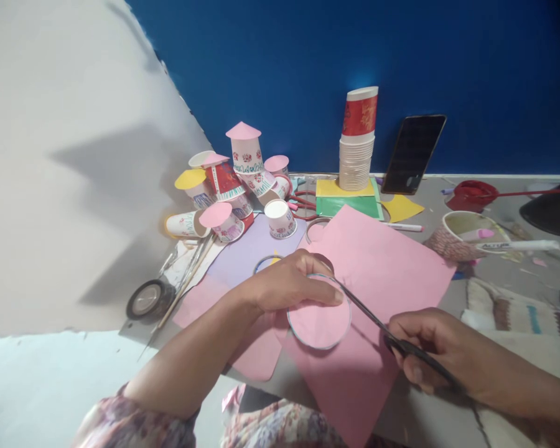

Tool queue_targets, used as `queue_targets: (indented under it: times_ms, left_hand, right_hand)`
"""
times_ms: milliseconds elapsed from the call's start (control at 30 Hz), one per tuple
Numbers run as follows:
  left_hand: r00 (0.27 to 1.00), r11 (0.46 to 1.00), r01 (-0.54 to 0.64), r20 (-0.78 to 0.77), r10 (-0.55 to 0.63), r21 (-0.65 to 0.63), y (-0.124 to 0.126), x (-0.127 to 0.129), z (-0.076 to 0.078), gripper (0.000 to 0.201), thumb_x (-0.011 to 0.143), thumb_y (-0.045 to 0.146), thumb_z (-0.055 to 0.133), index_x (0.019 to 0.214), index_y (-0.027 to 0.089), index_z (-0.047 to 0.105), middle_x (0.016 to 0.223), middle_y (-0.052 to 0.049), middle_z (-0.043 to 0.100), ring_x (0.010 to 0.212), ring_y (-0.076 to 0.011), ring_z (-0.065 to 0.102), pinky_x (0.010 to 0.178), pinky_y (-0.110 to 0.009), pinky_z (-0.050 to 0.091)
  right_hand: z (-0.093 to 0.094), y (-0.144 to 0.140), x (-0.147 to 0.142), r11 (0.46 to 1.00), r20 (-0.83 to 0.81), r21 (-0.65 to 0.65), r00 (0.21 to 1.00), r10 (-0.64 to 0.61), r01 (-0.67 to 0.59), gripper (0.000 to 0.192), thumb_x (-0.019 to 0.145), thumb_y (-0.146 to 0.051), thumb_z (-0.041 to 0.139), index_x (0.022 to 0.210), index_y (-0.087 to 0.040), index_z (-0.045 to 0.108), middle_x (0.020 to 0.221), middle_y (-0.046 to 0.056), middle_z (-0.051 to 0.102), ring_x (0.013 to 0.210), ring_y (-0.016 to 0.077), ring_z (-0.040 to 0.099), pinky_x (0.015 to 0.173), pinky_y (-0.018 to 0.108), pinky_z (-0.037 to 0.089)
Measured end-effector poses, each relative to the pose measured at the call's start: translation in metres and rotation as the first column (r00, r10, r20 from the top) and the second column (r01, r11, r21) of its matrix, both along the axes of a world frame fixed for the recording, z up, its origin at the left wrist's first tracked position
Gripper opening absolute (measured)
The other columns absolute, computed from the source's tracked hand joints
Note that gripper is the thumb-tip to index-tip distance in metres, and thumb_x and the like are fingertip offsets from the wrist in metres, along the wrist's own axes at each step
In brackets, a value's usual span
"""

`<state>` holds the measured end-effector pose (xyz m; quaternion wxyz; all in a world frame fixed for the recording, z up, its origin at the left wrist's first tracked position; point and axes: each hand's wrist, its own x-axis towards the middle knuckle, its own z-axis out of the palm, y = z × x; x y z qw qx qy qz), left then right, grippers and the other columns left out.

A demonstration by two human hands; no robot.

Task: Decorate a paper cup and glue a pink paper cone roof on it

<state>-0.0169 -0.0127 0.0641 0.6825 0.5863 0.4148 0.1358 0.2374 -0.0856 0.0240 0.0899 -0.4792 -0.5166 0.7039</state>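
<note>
My left hand (303, 283) holds a pink paper circle (320, 323) with a blue outline, thumb on top and fingers behind it. The circle lies over a large pink paper sheet (392, 267). My right hand (429, 348) is closed around dark, long-bladed scissors (366, 314); their handles are mostly hidden in the fingers. The blade tip reaches the circle's upper right edge, close to my left thumb. Just beyond my left hand lies a roll of tape (266, 262), partly covered.
Decorated paper cups (247, 155) with paper roofs stand at the back left. A stack of cups (356, 155) rises beside a leaning phone (413, 155). At right are a patterned cup (448, 239), a marker (518, 246) and a cloth (504, 311). Black tape (147, 300) lies left.
</note>
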Motion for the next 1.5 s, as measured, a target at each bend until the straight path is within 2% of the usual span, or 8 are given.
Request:
queue_targets:
  times_ms: [167, 500, 667, 867, 967, 1133, 1300, 1500]
  left_hand:
    - [1.0, 1.0, -0.003, -0.002, 0.003, -0.005, 0.0, 0.001, 0.0, 0.036, 0.068, 0.034, 0.081, 0.051, 0.017, 0.056, 0.048, 0.005, 0.042, 0.048, -0.0069, 0.034, 0.043, -0.024, 0.019]
    - [1.0, 1.0, 0.002, -0.012, -0.002, 0.024, 0.001, 0.002, -0.001, 0.04, 0.068, 0.034, 0.082, 0.049, 0.017, 0.051, 0.049, 0.005, 0.039, 0.051, -0.0072, 0.032, 0.047, -0.026, 0.018]
    - [1.0, 1.0, 0.004, -0.011, -0.004, 0.015, 0.001, 0.003, 0.0, 0.041, 0.067, 0.033, 0.081, 0.048, 0.018, 0.049, 0.049, 0.006, 0.036, 0.05, -0.0073, 0.03, 0.047, -0.026, 0.016]
    - [1.0, 1.0, 0.005, -0.022, -0.004, 0.011, 0.001, 0.003, 0.0, 0.039, 0.067, 0.034, 0.081, 0.049, 0.017, 0.052, 0.048, 0.006, 0.037, 0.049, -0.0072, 0.03, 0.047, -0.026, 0.016]
    - [1.0, 1.0, -0.006, 0.003, 0.006, -0.002, 0.001, 0.003, 0.0, 0.039, 0.066, 0.034, 0.082, 0.048, 0.017, 0.052, 0.048, 0.007, 0.038, 0.049, -0.0067, 0.03, 0.047, -0.025, 0.018]
    - [0.994, 0.992, -0.085, 0.064, 0.091, -0.096, 0.001, 0.002, -0.01, 0.034, 0.067, 0.038, 0.087, 0.059, 0.014, 0.064, 0.054, 0.004, 0.051, 0.051, -0.0075, 0.042, 0.048, -0.022, 0.029]
    - [0.964, 0.973, -0.182, 0.167, 0.205, -0.143, -0.001, 0.002, -0.023, 0.046, 0.072, 0.053, 0.087, 0.067, 0.012, 0.068, 0.06, -0.001, 0.062, 0.051, -0.0083, 0.053, 0.05, -0.021, 0.041]
    - [0.97, 0.983, -0.108, 0.199, 0.137, -0.15, -0.006, 0.008, -0.03, 0.048, 0.078, 0.058, 0.081, 0.068, 0.013, 0.066, 0.05, -0.001, 0.061, 0.038, -0.0132, 0.056, 0.035, -0.022, 0.041]
  right_hand:
    - [-0.001, -0.001, -0.002, 0.999, -0.003, -0.004, 0.999, -0.04, 0.04, 0.043, 0.075, -0.044, 0.077, 0.059, -0.023, 0.043, 0.054, -0.005, 0.052, 0.052, 0.0082, 0.041, 0.053, 0.024, 0.03]
    - [-0.001, -0.002, -0.003, 0.999, 0.041, 0.023, 0.998, -0.04, 0.039, 0.048, 0.07, -0.051, 0.081, 0.059, -0.023, 0.043, 0.054, -0.004, 0.051, 0.052, 0.0083, 0.037, 0.052, 0.024, 0.03]
    - [0.004, -0.001, -0.004, 0.999, 0.045, 0.037, 0.999, -0.025, 0.023, 0.047, 0.073, -0.056, 0.074, 0.06, -0.023, 0.045, 0.055, -0.004, 0.05, 0.052, 0.0083, 0.034, 0.053, 0.024, 0.031]
    - [0.005, -0.001, -0.005, 0.999, 0.085, 0.031, 0.996, -0.026, 0.024, 0.035, 0.073, -0.045, 0.07, 0.059, -0.022, 0.048, 0.054, -0.004, 0.05, 0.052, 0.0088, 0.035, 0.053, 0.025, 0.031]
    - [0.003, -0.001, -0.004, 0.999, 0.069, 0.035, 0.997, -0.029, 0.026, 0.038, 0.072, -0.047, 0.075, 0.06, -0.022, 0.049, 0.054, -0.004, 0.051, 0.052, 0.009, 0.036, 0.053, 0.024, 0.03]
    - [-0.001, 0.002, 0.004, 0.99, -0.007, 0.089, 0.994, -0.108, 0.108, 0.055, 0.069, -0.066, 0.082, 0.063, -0.021, 0.05, 0.057, -0.002, 0.055, 0.055, 0.0102, 0.042, 0.054, 0.025, 0.031]
    - [-0.002, 0.007, 0.012, 0.963, -0.091, 0.201, 0.982, -0.166, 0.181, 0.062, 0.074, -0.079, 0.075, 0.071, -0.02, 0.057, 0.06, -0.001, 0.056, 0.055, 0.011, 0.046, 0.056, 0.026, 0.037]
    - [-0.003, 0.008, 0.007, 0.908, -0.167, 0.265, 0.943, -0.288, 0.324, 0.058, 0.07, -0.071, 0.084, 0.08, -0.017, 0.065, 0.071, 0.002, 0.064, 0.065, 0.015, 0.056, 0.061, 0.028, 0.045]
